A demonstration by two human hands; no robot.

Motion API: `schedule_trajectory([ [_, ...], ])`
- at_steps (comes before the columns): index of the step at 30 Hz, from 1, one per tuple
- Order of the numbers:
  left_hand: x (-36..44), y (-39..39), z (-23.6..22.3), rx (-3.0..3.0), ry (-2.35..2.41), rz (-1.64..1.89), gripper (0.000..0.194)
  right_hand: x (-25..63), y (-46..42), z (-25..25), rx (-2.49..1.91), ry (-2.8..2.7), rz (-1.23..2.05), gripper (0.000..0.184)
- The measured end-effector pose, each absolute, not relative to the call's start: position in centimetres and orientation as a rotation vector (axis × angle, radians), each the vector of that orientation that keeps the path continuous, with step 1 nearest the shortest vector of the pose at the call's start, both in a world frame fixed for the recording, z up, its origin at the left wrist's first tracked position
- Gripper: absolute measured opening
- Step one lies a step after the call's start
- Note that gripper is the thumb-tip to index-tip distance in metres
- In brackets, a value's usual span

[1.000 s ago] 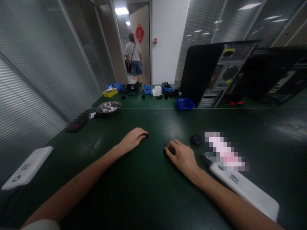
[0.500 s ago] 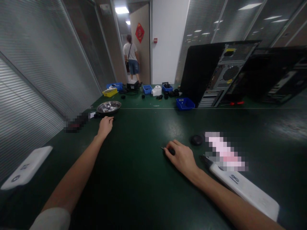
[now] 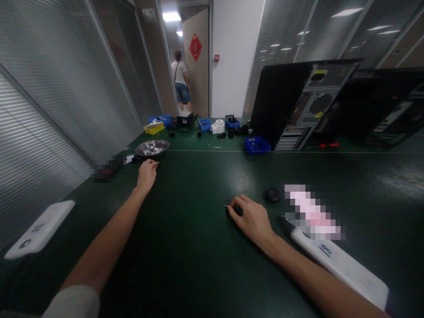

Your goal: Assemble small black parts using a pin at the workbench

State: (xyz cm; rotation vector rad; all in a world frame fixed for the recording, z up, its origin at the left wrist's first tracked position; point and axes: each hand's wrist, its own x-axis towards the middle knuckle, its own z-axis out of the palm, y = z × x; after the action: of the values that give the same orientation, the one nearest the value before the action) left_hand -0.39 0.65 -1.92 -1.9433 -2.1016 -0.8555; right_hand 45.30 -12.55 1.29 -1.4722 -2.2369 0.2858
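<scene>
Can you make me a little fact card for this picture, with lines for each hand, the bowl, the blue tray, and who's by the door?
Left hand: the left hand is just in front of the metal bowl, fingers together; too small to tell what they hold
Right hand: the right hand curls around a dark tool with a thin tip
Bowl: shiny, with small whitish bits inside
Blue tray: the blue tray is in front of the computer
By the door: one person in blue shorts
</scene>
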Motion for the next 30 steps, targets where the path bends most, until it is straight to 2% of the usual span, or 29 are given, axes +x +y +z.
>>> schedule_trajectory([
  [22,0.9,-0.8,-0.6,-1.892,-2.103,-0.630,0.036,45.3,-12.6,1.3,-1.463,-2.239,0.300,0.018],
  [30,2.2,-2.0,1.9,-1.912,-2.076,-0.476,0.035,45.3,-12.5,1.3,-1.468,-2.236,0.300,0.017],
])
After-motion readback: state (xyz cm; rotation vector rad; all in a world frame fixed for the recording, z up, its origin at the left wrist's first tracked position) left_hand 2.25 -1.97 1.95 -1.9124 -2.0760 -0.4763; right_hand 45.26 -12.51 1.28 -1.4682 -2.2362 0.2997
